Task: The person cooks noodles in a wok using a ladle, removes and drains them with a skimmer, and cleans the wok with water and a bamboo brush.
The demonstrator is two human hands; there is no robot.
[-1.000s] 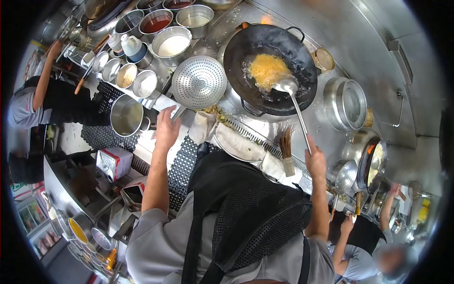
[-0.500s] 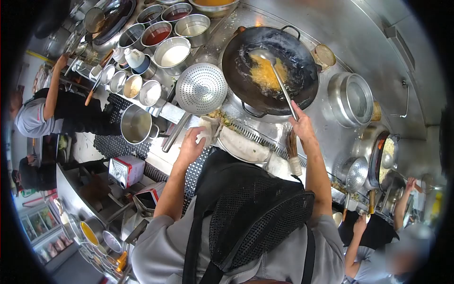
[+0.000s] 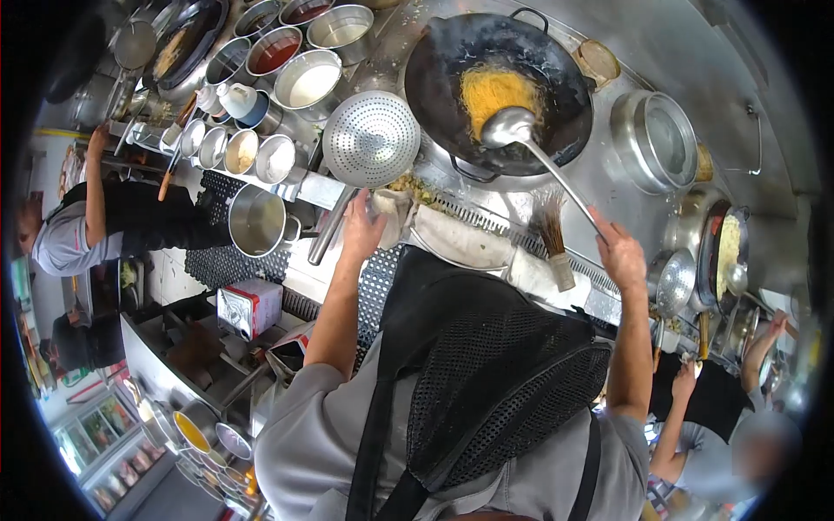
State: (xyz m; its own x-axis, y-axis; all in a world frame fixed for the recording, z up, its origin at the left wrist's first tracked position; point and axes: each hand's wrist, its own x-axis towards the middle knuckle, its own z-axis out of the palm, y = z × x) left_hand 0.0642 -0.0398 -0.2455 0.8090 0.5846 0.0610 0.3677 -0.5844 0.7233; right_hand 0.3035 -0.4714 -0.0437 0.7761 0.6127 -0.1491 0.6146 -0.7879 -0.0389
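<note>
My right hand [image 3: 623, 258] is closed around the handle of a steel ladle [image 3: 509, 128]. The ladle's bowl is over the near side of a black wok [image 3: 569, 117], against a yellow, stringy mass of food [image 3: 495, 94] whose kind I cannot make out. Smoke or steam rises from the wok. My left hand [image 3: 360, 228], fingers apart, is beside the handle of a perforated strainer [image 3: 371, 139] and close to folded pale cloths [image 3: 456, 236]; whether it touches either is unclear. A bamboo brush [image 3: 552, 233] stands between the cloths and my right hand.
Metal tubs with red sauce [image 3: 274, 54] and white contents [image 3: 310, 84] stand at upper left, near small seasoning cups [image 3: 241, 152]. Stacked steel pots [image 3: 653, 143] are right of the wok. Co-workers stand at the left [image 3: 74, 230] and lower right [image 3: 708, 408].
My right hand has drawn back rightward, pulling the ladle's bowl from the wok's far middle to its near side. The yellow food is gathered more compactly. My left hand has shifted slightly toward the strainer's handle.
</note>
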